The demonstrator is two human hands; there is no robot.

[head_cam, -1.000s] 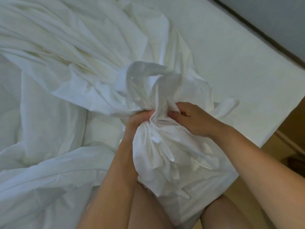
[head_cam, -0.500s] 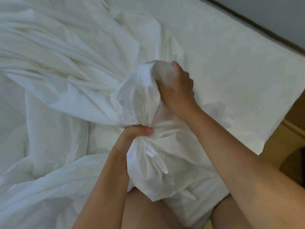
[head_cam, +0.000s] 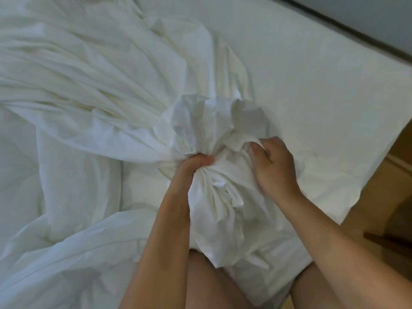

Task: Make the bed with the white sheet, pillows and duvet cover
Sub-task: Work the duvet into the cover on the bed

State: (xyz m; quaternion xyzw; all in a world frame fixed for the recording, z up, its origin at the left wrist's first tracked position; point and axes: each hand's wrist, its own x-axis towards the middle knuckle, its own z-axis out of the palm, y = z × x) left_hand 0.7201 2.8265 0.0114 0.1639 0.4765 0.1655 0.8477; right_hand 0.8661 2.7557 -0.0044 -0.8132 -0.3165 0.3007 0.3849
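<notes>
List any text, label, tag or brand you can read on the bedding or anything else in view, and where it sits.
None: no word, number, label or sign can be read.
The bunched white sheet, gripped by the left hand and the right hand, shows only plain creased cloth.
The bare mattress shows no print or tag.

Grey wall (head_cam: 367,16) at top right, wooden floor (head_cam: 379,186) at right, dark wooden object (head_cam: 388,238) on it
</notes>
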